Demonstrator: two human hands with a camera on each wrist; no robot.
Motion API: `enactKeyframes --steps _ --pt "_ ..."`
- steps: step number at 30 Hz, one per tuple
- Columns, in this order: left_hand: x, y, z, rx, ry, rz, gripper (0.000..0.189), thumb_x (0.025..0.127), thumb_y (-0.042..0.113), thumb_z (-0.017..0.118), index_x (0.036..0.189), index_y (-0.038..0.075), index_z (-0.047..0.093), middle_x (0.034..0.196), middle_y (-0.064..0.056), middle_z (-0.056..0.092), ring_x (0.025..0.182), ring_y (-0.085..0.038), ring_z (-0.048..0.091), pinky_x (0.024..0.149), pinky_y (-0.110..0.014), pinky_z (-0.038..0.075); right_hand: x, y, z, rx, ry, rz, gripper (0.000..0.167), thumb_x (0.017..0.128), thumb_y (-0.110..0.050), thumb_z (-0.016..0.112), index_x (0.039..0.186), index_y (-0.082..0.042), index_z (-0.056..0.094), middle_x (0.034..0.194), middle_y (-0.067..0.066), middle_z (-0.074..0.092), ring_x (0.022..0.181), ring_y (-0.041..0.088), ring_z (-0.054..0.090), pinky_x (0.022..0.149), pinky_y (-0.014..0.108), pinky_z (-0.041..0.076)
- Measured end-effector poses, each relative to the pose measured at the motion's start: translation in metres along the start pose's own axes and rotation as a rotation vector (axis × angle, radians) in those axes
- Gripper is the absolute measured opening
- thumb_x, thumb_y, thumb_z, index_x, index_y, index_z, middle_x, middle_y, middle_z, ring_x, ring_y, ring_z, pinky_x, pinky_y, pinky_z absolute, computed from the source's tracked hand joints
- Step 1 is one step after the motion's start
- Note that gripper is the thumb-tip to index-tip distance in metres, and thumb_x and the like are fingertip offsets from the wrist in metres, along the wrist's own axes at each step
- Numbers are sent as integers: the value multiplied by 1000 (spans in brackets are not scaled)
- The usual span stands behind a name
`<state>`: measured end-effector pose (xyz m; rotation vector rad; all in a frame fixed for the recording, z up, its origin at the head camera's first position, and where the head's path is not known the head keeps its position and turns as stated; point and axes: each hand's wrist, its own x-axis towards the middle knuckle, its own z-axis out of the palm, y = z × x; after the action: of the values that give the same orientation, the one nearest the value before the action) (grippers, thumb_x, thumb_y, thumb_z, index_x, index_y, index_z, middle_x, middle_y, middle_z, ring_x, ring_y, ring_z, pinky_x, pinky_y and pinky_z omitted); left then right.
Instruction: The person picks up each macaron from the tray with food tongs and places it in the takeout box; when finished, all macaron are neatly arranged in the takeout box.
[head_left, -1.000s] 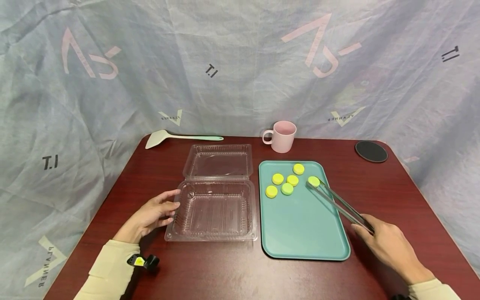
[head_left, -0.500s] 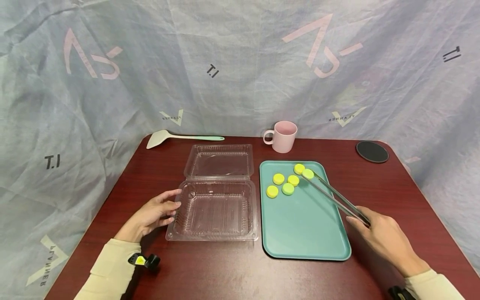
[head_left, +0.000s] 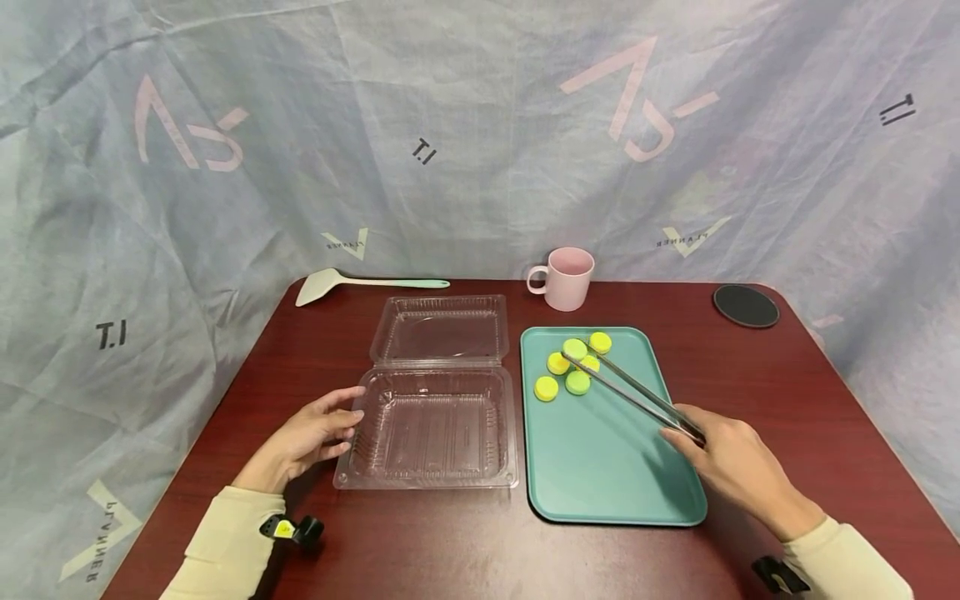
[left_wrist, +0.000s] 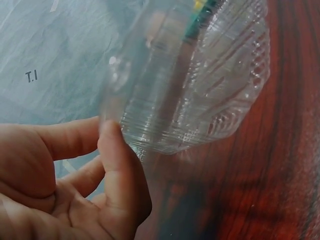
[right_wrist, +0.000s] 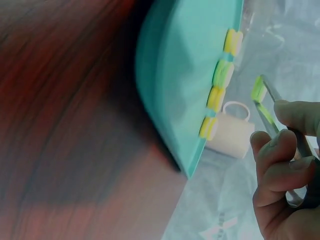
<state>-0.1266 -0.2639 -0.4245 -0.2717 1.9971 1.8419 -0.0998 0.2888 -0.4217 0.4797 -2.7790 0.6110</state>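
Note:
My right hand (head_left: 738,458) grips metal tongs (head_left: 637,398) over the teal tray (head_left: 615,467). Between the tong tips a light green macaron (head_left: 575,348) is held; the right wrist view shows this green macaron (right_wrist: 258,90) raised above the tray. Several yellow macarons, one of them (head_left: 546,388) nearest the tray's left edge, and another green macaron (head_left: 577,382) lie on the tray's far half. At the left, my left hand (head_left: 311,437) pinches the rim of an opened clear plastic container (head_left: 431,433); thumb and finger meet at that rim (left_wrist: 115,117) in the left wrist view.
The container's lid (head_left: 442,329) lies folded back behind its base. A pink mug (head_left: 568,279) stands behind the tray. Along the far edge lie a pale spatula (head_left: 322,285) at left and a black round coaster (head_left: 746,306) at right. A fabric curtain (head_left: 480,167) hangs behind the table.
The right hand has moved the tongs and the green macaron leftward, from the tray's right side to above the other macarons. The left hand has stayed at the container's rim.

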Motion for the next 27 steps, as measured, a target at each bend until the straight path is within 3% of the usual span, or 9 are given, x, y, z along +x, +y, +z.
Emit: enactKeyframes --steps 3,6,12,22,27 --pt "0 0 0 9 8 -3 58 99 14 63 151 3 38 93 -4 51 72 -7 54 61 -19 54 3 -5 3 4 -12 -8 33 91 -29 76 117 -9 69 87 -6 66 71 10 54 61 35 47" --pt "0 0 1 5 15 -9 53 100 15 62 146 0 42 92 -3 52 74 -7 54 62 -19 54 6 -9 6 7 -18 -14 34 91 -27 77 117 -7 69 80 -6 63 68 10 52 59 34 45" --pt "0 0 3 -7 31 -23 46 103 20 58 141 -1 44 96 -4 53 72 -8 55 62 -20 54 11 -19 14 37 -22 -56 28 91 -26 77 112 -10 69 67 -14 46 60 3 43 54 26 38" --pt "2 5 5 18 33 -40 49 105 29 56 142 0 44 97 -3 55 77 -10 56 63 -22 55 18 -37 18 64 -31 -110 23 90 -26 77 106 -12 68 62 -16 38 54 0 36 49 22 34" --pt "9 8 4 25 51 -41 45 104 28 56 138 0 46 100 -4 55 82 -12 57 67 -24 55 23 -48 24 67 -27 -155 23 89 -25 79 105 -11 69 68 -17 45 59 0 41 53 23 39"
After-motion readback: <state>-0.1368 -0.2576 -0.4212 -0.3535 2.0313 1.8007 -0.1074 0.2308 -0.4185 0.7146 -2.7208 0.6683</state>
